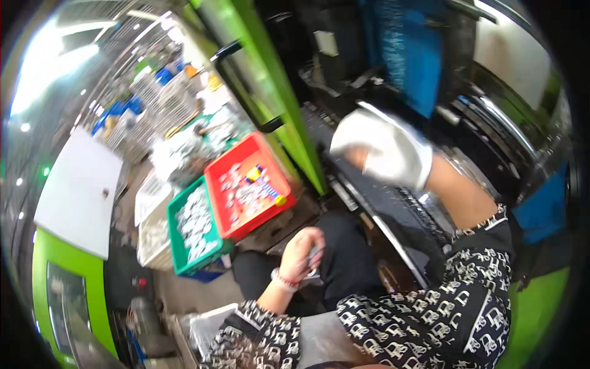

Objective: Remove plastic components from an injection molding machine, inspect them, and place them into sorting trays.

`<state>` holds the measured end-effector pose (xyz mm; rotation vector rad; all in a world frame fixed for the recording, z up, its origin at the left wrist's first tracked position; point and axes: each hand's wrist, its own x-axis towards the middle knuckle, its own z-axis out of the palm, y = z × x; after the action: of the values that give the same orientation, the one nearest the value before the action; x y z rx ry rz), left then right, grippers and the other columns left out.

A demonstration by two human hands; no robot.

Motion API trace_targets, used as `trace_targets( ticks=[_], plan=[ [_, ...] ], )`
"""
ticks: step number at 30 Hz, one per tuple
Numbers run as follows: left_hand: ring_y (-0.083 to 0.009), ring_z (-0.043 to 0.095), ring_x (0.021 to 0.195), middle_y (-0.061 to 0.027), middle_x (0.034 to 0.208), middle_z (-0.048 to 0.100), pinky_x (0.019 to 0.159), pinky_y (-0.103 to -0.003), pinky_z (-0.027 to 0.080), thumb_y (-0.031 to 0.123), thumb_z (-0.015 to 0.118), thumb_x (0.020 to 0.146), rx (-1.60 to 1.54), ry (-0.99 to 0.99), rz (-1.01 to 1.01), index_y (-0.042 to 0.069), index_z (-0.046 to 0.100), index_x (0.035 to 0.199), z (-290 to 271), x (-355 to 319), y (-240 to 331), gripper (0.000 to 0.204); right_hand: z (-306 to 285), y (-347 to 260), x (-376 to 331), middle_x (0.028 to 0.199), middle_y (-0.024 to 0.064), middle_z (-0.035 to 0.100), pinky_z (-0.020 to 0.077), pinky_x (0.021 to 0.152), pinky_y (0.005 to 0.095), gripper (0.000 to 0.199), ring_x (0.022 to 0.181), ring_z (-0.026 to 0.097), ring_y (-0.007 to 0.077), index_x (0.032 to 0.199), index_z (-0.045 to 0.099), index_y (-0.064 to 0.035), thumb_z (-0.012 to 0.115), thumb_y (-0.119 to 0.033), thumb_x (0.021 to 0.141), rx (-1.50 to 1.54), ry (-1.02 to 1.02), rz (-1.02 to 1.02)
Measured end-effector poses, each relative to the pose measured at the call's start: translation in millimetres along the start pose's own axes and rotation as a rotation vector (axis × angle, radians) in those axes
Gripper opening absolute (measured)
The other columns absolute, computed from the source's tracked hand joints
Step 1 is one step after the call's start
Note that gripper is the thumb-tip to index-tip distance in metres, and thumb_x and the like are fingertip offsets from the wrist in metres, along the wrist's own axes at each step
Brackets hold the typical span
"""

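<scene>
My left hand (301, 255) is bare, with a red and a pale bracelet at the wrist. It hovers above my dark-trousered lap, its fingers curled in around something small and greyish that I cannot make out. My right hand (387, 147) wears a white glove and reaches out to the right over the dark bed of a machine (396, 215). Motion smears its fingers, so their hold is not clear. Left of my lap stands a red bin (230, 232) with small pale parts and a yellow-and-blue object (264, 183) on them.
Against the red bin stands a green bin (178, 246) full of small silvery parts. White baskets (147, 203) and a heap of plastic bags (184, 150) lie beyond. A green machine door (261, 67) with black handles rises ahead; blue panels (418, 61) stand behind the right hand.
</scene>
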<state>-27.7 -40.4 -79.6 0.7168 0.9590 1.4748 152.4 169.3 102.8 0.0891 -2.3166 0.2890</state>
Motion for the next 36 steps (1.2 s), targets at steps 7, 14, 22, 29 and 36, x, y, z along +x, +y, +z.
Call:
trace_targets(
  ticks=[7, 14, 22, 29, 36],
  plan=[
    [-0.0075, 0.043, 0.048, -0.0048, 0.077, 0.054, 0.039, -0.018, 0.034, 0.046, 0.053, 0.085, 0.027, -0.114, 0.058, 0.008, 0.036, 0.124, 50, -4, 46, 0.057, 76, -57, -12, 0.105, 0.0100, 0.054, 0.0445, 0.081, 0.0379, 0.018, 0.098, 0.052, 0.0289, 0.087, 0.059, -0.0087, 0.061, -0.022, 0.076, 0.270, -0.377, -0.033],
    [-0.0075, 0.043, 0.044, -0.0041, 0.074, 0.054, 0.037, -0.019, 0.034, 0.053, 0.052, 0.082, -0.255, -0.080, -0.002, 0.007, 0.039, 0.116, 57, -4, 46, 0.058, 84, -48, -15, 0.104, 0.0088, 0.055, 0.0420, 0.085, 0.0360, 0.018, 0.099, 0.052, 0.0271, 0.074, 0.060, -0.0075, 0.059, -0.025, 0.076, 0.342, -0.413, 0.227],
    [-0.0047, 0.039, 0.045, -0.0004, 0.072, 0.051, 0.038, -0.018, 0.033, 0.030, 0.045, 0.094, -0.099, 0.143, 0.141, 0.007, 0.051, 0.087, 64, 1, 60, 0.025, 85, -37, -15, 0.093, 0.0077, 0.056, 0.0441, 0.076, 0.0270, 0.020, 0.086, 0.054, 0.0153, 0.090, 0.056, -0.0021, 0.062, -0.020, 0.082, 0.552, -0.230, 0.518],
    [-0.0051, 0.038, 0.045, 0.0012, 0.072, 0.051, 0.038, -0.018, 0.032, 0.035, 0.043, 0.094, -0.347, 0.014, 0.009, 0.008, 0.051, 0.090, 71, -1, 72, 0.029, 78, -49, -13, 0.100, 0.0053, 0.056, 0.0457, 0.079, 0.0266, 0.033, 0.089, 0.056, 0.0121, 0.112, 0.050, -0.0012, 0.061, -0.011, 0.083, 1.171, -0.251, 0.652],
    [-0.0058, 0.032, 0.044, 0.0016, 0.071, 0.043, 0.038, -0.018, 0.028, 0.037, 0.036, 0.095, -0.380, 0.057, -0.092, 0.011, 0.051, 0.109, 44, 2, 44, 0.034, 50, -24, -9, 0.098, 0.0040, 0.056, 0.0437, 0.080, 0.0251, 0.032, 0.091, 0.053, 0.0113, 0.109, 0.051, -0.0015, 0.063, -0.015, 0.083, 0.954, 0.126, 0.448]
  ],
)
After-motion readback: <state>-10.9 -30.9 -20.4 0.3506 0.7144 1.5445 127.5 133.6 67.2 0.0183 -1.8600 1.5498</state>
